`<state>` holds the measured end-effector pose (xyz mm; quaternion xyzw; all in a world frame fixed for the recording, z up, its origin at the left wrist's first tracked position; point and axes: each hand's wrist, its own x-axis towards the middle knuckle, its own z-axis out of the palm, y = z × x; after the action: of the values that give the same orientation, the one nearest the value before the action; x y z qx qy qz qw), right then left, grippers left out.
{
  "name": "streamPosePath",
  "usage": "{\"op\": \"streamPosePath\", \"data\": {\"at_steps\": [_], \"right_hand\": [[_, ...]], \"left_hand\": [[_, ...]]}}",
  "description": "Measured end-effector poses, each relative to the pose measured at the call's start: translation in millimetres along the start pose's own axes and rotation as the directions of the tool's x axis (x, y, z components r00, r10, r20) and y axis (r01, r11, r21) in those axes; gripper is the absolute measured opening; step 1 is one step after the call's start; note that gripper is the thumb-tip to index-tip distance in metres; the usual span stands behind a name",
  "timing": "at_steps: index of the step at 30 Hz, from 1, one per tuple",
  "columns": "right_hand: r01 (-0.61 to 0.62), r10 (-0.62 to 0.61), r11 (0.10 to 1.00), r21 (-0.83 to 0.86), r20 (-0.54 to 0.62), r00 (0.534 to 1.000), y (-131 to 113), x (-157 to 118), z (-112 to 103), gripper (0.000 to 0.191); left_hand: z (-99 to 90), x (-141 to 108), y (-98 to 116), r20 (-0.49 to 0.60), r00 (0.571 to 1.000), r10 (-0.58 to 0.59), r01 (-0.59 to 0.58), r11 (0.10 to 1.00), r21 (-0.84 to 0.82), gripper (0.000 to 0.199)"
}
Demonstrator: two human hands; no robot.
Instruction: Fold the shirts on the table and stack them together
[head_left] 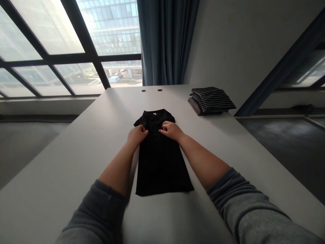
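A black T-shirt (162,166) lies flat on the white table, its neck at the far end and its hem towards me. A small white label shows inside the neckline. My left hand (137,135) is closed on the cloth at the shirt's left side, just below the sleeve. On the opposite side, my right hand (173,130) has its fingers curled and pinched at the upper chest, below the right sleeve. Both hands rest at about the same height on the shirt, a short gap apart. The fingertips are partly hidden in the dark fabric.
A stack of folded clothes (210,100), black with white stripes on top and grey beneath, sits near the right edge of the white table (83,159). Two round cable holes are at the far edge. Behind stand a blue curtain (167,40) and large windows.
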<state>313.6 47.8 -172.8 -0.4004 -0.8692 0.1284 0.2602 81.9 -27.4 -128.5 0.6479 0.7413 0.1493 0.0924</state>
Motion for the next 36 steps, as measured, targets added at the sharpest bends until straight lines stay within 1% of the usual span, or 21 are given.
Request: {"op": "streamPosePath", "data": {"at_steps": [2, 4, 8, 10, 12, 14, 15, 16, 17, 18, 19, 20, 22, 23, 24, 26, 27, 29, 31, 34, 36], "right_hand": [[-0.045, 0.046, 0.998, -0.048, 0.019, 0.999, 1, 0, -4, 0.034], [-0.076, 0.078, 0.994, -0.084, 0.018, 0.997, 3, 1, -8, 0.027], [-0.132, 0.133, 0.988, -0.081, 0.001, 0.991, 16, -3, -27, 0.012], [-0.178, 0.181, 0.978, -0.109, 0.019, 0.983, 27, -8, -41, 0.008], [-0.248, 0.266, 0.952, -0.178, 0.083, 0.96, 38, -13, -56, 0.007], [-0.317, 0.365, 0.913, -0.258, 0.166, 0.916, 42, -16, -70, 0.004], [-0.353, 0.422, 0.885, -0.304, 0.199, 0.884, 41, -17, -75, 0.004], [-0.387, 0.474, 0.854, -0.348, 0.214, 0.854, 38, -16, -80, 0.005], [-0.411, 0.511, 0.825, -0.389, 0.203, 0.835, 31, -15, -83, 0.007], [-0.423, 0.528, 0.802, -0.423, 0.168, 0.833, 23, -13, -84, 0.01], [-0.417, 0.508, 0.797, -0.438, 0.112, 0.854, 12, -10, -84, 0.014], [-0.385, 0.446, 0.817, -0.429, 0.046, 0.894, 1, -7, -80, 0.017], [-0.248, 0.249, 0.898, -0.364, -0.045, 0.967, -20, -1, -67, 0.025], [-0.154, 0.148, 0.935, -0.32, -0.044, 0.988, -29, 2, -57, 0.029], [-0.06, 0.058, 0.96, -0.272, -0.015, 0.998, -35, 5, -46, 0.033], [0.095, -0.08, 0.978, -0.187, 0.087, 0.993, -40, 8, -24, 0.043], [0.14, -0.119, 0.977, -0.157, 0.137, 0.983, -40, 9, -14, 0.047], [0.166, -0.137, 0.977, -0.133, 0.198, 0.971, -36, 9, -1, 0.05], [0.142, -0.112, 0.98, -0.142, 0.201, 0.973, -31, 7, 5, 0.046], [0.096, -0.067, 0.982, -0.164, 0.174, 0.982, -28, 5, 3, 0.035], [0.098, -0.073, 0.983, -0.156, 0.157, 0.985, -29, 4, 0, 0.028]], "left_hand": [[-12.8, 7, -19, 0.07, 0.996, -0.06, 0.058, 0.998, 0.028, 0.015], [-22.5, 13, -43, 0.149, 0.982, -0.12, 0.108, 0.99, 0.087, 0.012], [-31.6, 20, -88, 0.192, 0.949, -0.25, 0.205, 0.952, 0.229, 0.013], [-34.6, 21, -103, 0.221, 0.935, -0.278, 0.218, 0.941, 0.26, 0.019], [-38.8, 19, -106, 0.251, 0.924, -0.288, 0.212, 0.933, 0.292, 0.027], [-43.8, 13, -97, 0.235, 0.929, -0.287, 0.191, 0.913, 0.361, 0.029], [-45.8, 8, -88, 0.199, 0.94, -0.277, 0.179, 0.899, 0.401, 0.029], [-47.0, 3, -77, 0.151, 0.959, -0.241, 0.156, 0.888, 0.432, 0.031], [-46.9, -3, -64, 0.095, 0.98, -0.177, 0.116, 0.886, 0.449, 0.033], [-45.3, -8, -50, 0.044, 0.995, -0.089, 0.06, 0.892, 0.448, 0.033], [-41.9, -12, -37, 0.011, 1.0, 0.018, -0.021, 0.903, 0.43, 0.033], [-36.9, -16, -24, -0.006, 0.994, 0.113, -0.101, 0.911, 0.4, 0.034], [-23.3, -20, -7, 0.004, 0.966, 0.26, -0.246, 0.909, 0.335, 0.037], [-15.8, -21, -2, 0.027, 0.953, 0.302, -0.295, 0.905, 0.307, 0.039], [-8.6, -21, -1, 0.059, 0.943, 0.327, -0.33, 0.9, 0.283, 0.041], [2.2, -19, -3, 0.13, 0.932, 0.339, -0.361, 0.898, 0.251, 0.045], [5.1, -18, -6, 0.154, 0.934, 0.324, -0.354, 0.903, 0.245, 0.046], [6.1, -16, -10, 0.184, 0.939, 0.29, -0.33, 0.911, 0.248, 0.045], [2.9, -16, -11, 0.2, 0.94, 0.276, -0.322, 0.911, 0.256, 0.044], [-2.3, -17, -7, 0.238, 0.928, 0.286, -0.342, 0.907, 0.244, 0.041], [-3.9, -17, -3, 0.275, 0.915, 0.296, -0.359, 0.909, 0.213, 0.039]]}}
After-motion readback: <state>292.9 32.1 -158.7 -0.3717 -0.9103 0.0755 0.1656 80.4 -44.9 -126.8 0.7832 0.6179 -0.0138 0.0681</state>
